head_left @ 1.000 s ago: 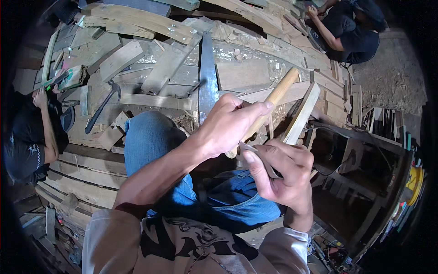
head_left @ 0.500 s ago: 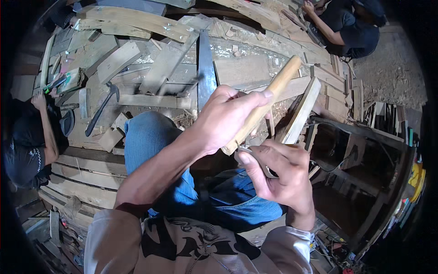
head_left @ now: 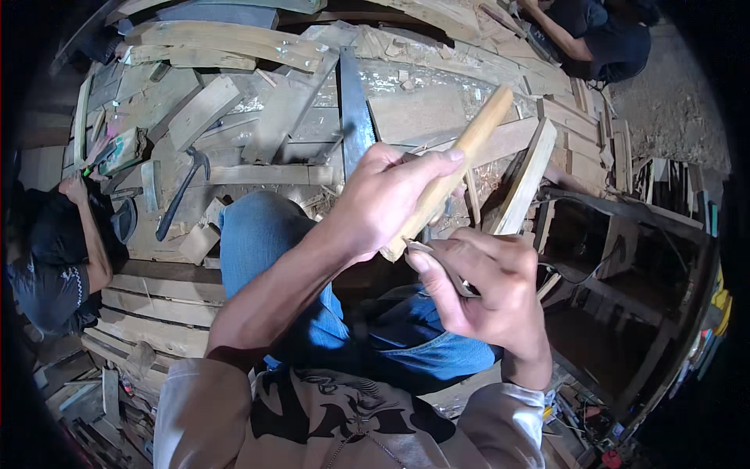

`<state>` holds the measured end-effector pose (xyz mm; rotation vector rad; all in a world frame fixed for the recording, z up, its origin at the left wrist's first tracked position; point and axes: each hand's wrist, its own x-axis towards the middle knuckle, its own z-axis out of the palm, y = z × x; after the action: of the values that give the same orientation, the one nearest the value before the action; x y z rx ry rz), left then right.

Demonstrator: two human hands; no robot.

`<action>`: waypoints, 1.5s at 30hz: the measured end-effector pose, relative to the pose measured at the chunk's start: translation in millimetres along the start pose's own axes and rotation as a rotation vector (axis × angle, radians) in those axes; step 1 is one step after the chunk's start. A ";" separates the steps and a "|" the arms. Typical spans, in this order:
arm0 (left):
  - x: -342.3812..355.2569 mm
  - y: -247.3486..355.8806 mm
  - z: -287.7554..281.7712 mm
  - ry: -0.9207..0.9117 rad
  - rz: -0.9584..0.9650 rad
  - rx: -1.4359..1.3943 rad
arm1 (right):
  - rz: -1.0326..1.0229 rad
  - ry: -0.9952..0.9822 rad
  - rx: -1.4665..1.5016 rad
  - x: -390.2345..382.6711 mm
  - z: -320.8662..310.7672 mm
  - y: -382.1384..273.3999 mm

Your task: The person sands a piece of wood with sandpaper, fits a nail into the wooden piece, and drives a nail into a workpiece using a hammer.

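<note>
My left hand [head_left: 383, 199] is wrapped round a pale yellow wooden stick [head_left: 484, 113], held slanting up to the right above my lap. My right hand [head_left: 496, 293] pinches a thin grey flat piece [head_left: 449, 273], perhaps a blade; its tip meets the stick's lower end, and its exact shape is mostly hidden by my fingers. Beyond my hands a hand saw [head_left: 353, 98] lies among boards, its handle hidden. A hammer [head_left: 178, 203] with a dark handle lies left of my bent knee [head_left: 258, 234].
A person in dark clothes [head_left: 58, 258] works at the left edge; another person [head_left: 594, 43] sits at the top right. Loose planks [head_left: 199, 109] cover the work surface. A pale board [head_left: 527, 176] slants beside my right hand. A dark open wooden frame [head_left: 625, 211] stands at the right.
Both hands still grip their pieces. The stick has shifted a little up, its top end moving further from me. The whole view has shifted slightly, and the left person's hands have moved a little.
</note>
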<state>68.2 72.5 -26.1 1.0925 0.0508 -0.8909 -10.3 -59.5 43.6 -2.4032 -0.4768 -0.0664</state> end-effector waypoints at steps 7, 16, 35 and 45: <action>-0.8 4.1 1.5 -0.028 -0.030 -0.043 | -0.010 0.025 0.063 -5.0 3.6 8.1; 6.4 -5.0 6.6 -0.010 -0.002 0.009 | -0.003 0.077 0.044 6.5 -7.5 1.3; -3.0 32.9 -7.2 -0.235 0.009 -0.318 | -0.015 0.036 0.153 -5.4 -6.0 8.7; -21.3 29.8 -3.1 -0.237 0.248 -0.167 | 0.033 0.054 0.033 -0.9 -11.3 0.5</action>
<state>74.5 92.5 4.0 0.8123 -0.1995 -0.7715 -10.1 -67.3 51.8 -2.3694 -0.4107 -0.1074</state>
